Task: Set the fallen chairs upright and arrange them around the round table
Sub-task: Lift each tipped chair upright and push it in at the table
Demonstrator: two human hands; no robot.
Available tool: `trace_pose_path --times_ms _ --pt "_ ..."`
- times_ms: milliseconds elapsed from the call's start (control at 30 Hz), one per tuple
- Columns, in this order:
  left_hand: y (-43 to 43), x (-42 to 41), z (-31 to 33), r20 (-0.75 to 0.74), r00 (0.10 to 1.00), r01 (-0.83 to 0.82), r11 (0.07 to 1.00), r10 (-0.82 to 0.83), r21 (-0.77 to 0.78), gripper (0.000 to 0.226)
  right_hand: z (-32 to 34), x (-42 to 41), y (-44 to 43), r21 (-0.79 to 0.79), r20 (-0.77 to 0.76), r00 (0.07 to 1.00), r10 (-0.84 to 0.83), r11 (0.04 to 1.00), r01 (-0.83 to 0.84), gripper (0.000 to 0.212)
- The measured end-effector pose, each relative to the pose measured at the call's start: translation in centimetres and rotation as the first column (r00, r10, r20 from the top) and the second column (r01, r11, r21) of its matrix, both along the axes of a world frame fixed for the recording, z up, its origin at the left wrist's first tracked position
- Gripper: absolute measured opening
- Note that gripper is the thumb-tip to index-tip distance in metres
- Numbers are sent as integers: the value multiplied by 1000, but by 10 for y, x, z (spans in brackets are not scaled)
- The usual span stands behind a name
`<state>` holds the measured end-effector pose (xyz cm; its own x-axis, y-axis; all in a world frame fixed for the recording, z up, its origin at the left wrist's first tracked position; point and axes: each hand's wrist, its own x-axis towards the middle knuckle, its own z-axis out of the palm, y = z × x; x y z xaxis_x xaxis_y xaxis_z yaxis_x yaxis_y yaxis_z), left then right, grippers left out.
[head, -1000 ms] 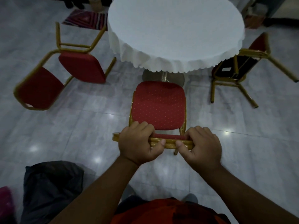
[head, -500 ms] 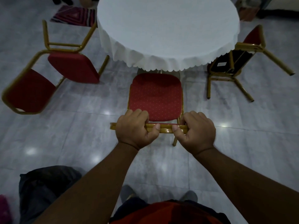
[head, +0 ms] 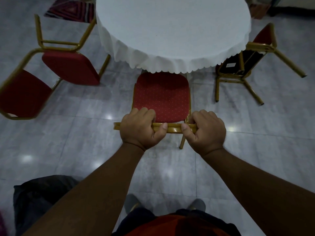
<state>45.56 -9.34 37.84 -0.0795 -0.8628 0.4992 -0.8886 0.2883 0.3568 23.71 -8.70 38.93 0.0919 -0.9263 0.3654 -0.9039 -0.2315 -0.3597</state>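
Centre frame: upright chair (head: 162,97) stood w/ seat front tucked just under the round table (head: 172,28) cloth edge. Left hand (head: 139,128) & right hand (head: 207,132) both wrapped tight on its gold top rail, fingers curled over, thumbs underneath. Left of frame: fallen chair (head: 51,68) on its side. Right: second fallen chair (head: 245,60), legs pointing out, beside table.

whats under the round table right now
The front edge of the upright chair's red seat sits just beneath the white tablecloth rim of the round table. Both hands grip its gold backrest. The cloth's overhang hides the table's base and the chair's front legs.
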Motion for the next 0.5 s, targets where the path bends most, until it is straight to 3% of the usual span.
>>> trace_pose_path --times_ms 367,500 --pt "-8 4 -3 11 1000 20 999 -21 29 53 3 5 -6 37 -26 999 -47 998 48 58" --pt "-8 6 4 17 999 38 994 -40 103 51 7 6 -4 76 -26 998 -61 995 63 50"
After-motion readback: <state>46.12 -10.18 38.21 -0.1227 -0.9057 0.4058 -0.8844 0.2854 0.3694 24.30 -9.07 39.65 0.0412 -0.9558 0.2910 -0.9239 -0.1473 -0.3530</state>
